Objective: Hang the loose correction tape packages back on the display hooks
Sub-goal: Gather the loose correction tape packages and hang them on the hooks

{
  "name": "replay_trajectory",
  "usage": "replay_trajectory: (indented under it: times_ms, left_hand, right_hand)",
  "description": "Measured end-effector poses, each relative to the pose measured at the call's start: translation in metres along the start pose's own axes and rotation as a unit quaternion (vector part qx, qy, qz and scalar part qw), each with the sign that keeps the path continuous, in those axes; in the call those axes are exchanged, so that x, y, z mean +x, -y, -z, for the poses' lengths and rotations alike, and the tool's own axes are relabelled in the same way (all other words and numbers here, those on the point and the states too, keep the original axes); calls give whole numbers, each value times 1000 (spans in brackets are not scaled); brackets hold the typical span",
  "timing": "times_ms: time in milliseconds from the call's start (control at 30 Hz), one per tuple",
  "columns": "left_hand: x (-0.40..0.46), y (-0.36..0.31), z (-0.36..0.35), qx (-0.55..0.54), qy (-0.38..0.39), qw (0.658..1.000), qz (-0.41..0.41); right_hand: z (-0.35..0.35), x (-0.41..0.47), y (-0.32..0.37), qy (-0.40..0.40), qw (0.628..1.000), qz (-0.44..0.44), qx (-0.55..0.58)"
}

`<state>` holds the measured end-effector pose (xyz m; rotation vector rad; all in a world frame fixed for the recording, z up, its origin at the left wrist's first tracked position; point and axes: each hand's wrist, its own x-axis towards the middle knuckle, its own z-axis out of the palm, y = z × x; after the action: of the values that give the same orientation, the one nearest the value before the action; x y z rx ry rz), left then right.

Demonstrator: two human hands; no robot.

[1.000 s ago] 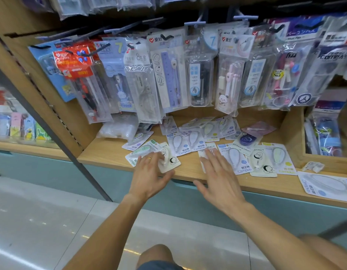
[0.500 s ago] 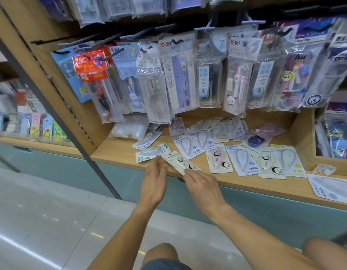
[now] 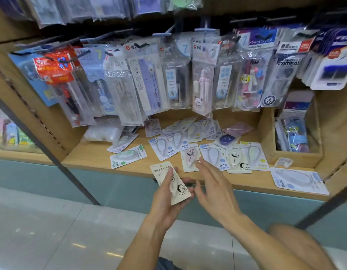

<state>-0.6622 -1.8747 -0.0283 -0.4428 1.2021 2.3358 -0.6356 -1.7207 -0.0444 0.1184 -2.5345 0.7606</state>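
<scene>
My left hand [image 3: 168, 199] grips a cream correction tape package [image 3: 166, 177] with a cartoon figure, lifted just off the front edge of the wooden shelf [image 3: 87, 158]. My right hand [image 3: 213, 188] hovers beside it with fingers straight, reaching over a pink cartoon package [image 3: 190, 156] lying flat. Several more loose Campus packages lie scattered on the shelf, among them a green one [image 3: 127, 155] at the left and a large white one [image 3: 297, 180] at the right. Black display hooks [image 3: 164, 33] stick out above, loaded with hanging packs.
Compass sets in clear packs [image 3: 174, 75] hang in a dense row above the shelf. A wooden box [image 3: 297, 154] of stationery stands at the right. A dark slanted metal post [image 3: 51, 152] crosses at the left. Shiny floor lies below.
My left hand has lifted the cream cartoon package off the shelf edge and tilted it upright. My right hand let go of it and moved right, fingers spread.
</scene>
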Motion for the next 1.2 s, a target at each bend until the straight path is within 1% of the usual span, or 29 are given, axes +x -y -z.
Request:
replay_trajectory:
  times_ms: [67,167,200,267,300,333,433,500,533,567,633,700,800,867,933,967,1000,1067,1100,1133,1200]
  left_hand:
    - [6,3,2,-2,-1,1000,5]
    - [11,1,10,-36,4,999,15]
    - [11,0,13,-44,6,999,19]
    - [11,-3,18,-56,9,998,36]
    - [10,-3,19,-65,13,997,46]
    - [9,-2,20,-73,21,996,52]
    - [7,5,15,-94,38,993,66]
    - [6,12,5,-102,56,990,77]
    - [6,15,-2,-109,70,989,78]
    - [5,17,-11,-116,83,987,78]
    - [3,21,-30,-121,102,983,88]
    - [4,26,-42,-119,111,982,101]
    - [5,33,-52,-60,104,986,114]
    - [7,37,-57,-38,87,990,103]
    - [10,38,-62,-40,78,992,88]
    - [11,37,-65,-46,75,992,86]
    - [12,38,-67,-56,79,992,83]
    - [16,39,-68,-52,84,992,80]
    - [18,39,-68,-42,81,993,81]
    - [21,40,-68,-35,76,993,79]
    - [24,40,-67,-35,73,994,76]
  right_hand:
    - [-8,25,-10,84,995,20,-41]
    - [-25,52,-17,190,975,41,-106]
    - [-27,55,-18,207,971,38,-117]
    - [-26,47,-14,196,971,63,-125]
    - [-24,39,-14,179,973,74,-127]
    - [-22,30,-15,144,978,85,-125]
    - [-10,4,-19,-15,993,103,-53]
    - [5,-9,-15,-116,987,108,-18]
    - [11,-15,-10,-141,984,111,-6]
    - [16,-21,-3,-150,982,115,1]
    - [19,-33,2,-138,983,118,4]
    - [19,-39,-1,-110,988,107,9]
    - [31,-37,-9,-64,991,91,78]
    - [45,-29,-16,-64,988,68,120]
    - [55,-11,-35,-71,995,5,74]
    - [58,0,-48,-37,998,-37,32]
    - [61,10,-60,23,997,-74,-5]
    - [61,21,-78,132,984,-114,-46]
    - [59,21,-84,164,978,-115,-57]
    - [58,18,-88,177,976,-104,-68]
    - [59,4,-93,158,982,-65,-77]
